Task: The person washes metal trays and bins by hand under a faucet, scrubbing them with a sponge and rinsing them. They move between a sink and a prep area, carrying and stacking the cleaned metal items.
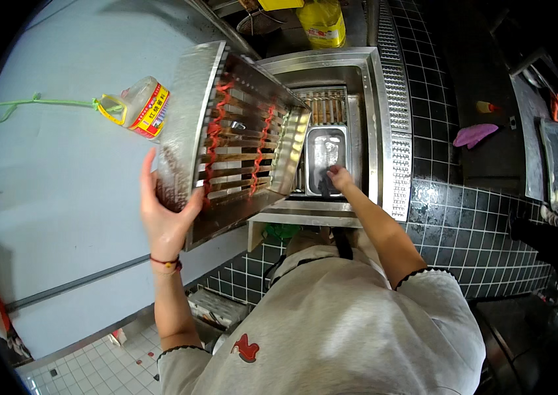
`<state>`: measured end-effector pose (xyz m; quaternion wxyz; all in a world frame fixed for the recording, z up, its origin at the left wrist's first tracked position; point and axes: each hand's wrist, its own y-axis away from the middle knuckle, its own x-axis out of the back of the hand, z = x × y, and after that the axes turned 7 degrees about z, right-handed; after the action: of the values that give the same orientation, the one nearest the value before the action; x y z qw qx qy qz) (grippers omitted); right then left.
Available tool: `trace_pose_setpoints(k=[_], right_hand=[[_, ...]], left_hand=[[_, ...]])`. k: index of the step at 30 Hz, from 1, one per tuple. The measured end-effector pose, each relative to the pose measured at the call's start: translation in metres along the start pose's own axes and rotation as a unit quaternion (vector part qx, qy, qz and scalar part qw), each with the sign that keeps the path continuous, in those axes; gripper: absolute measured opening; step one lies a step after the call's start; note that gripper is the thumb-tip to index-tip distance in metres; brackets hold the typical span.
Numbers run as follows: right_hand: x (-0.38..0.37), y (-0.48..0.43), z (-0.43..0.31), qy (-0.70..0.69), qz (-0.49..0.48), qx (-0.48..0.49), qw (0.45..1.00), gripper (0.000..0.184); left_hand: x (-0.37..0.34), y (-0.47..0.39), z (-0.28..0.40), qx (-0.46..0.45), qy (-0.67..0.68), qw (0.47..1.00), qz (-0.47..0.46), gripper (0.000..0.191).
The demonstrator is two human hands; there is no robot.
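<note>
My left hand (170,217) grips the near left wall of a rectangular stainless steel box (289,158), thumb inside and fingers outside. The box is tilted up on its side. Wooden slats (234,158), laced with wavy red cord (215,128), span its bottom. To its right, my right hand (340,177) reaches into a steel basin (365,163), over a shallow metal pan (328,136). Its fingertips are bent together above the pan's near end, beside a dark patch; whether they hold anything is unclear. A smaller slatted rack (328,106) sits behind the pan.
A labelled plastic jug (148,108) hangs on a green cord against the pale wall panel. A yellow oil bottle (323,24) stands behind the basin. A perforated metal drain strip (401,168) borders the dark tiled floor (437,212). A pink cloth (475,135) lies farther right.
</note>
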<state>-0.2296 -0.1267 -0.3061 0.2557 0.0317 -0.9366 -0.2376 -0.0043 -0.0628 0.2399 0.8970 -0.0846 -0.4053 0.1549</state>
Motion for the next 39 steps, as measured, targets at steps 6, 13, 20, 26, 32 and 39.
trace_pose_setpoints(k=[6,13,20,26,32,39], right_hand=[[0.03,0.047,-0.106,-0.378,-0.119,-0.078,0.915,0.069],[0.079,0.051,-0.123,-0.453,-0.078,0.02,0.888,0.029],[0.265,0.055,-0.115,-0.071,0.283,0.151,0.945,0.025],[0.343,0.027,-0.073,0.148,0.404,0.084,0.899,0.024],[0.346,-0.014,-0.084,0.213,0.442,0.019,0.871,0.026],[0.326,-0.033,-0.103,0.239,0.469,-0.024,0.85,0.033]], left_hand=[[0.035,0.016,0.008,0.047,0.092,0.995,0.017,0.084],[0.032,0.015,0.026,0.036,0.164,0.986,0.011,0.081],[-0.046,-0.002,-0.046,0.19,0.332,0.924,-0.013,0.06],[-0.207,-0.087,-0.133,0.251,0.374,0.882,-0.14,0.059],[-0.315,-0.203,-0.203,0.24,0.398,0.832,-0.302,0.05],[-0.286,-0.2,-0.189,0.208,0.365,0.903,-0.088,0.046]])
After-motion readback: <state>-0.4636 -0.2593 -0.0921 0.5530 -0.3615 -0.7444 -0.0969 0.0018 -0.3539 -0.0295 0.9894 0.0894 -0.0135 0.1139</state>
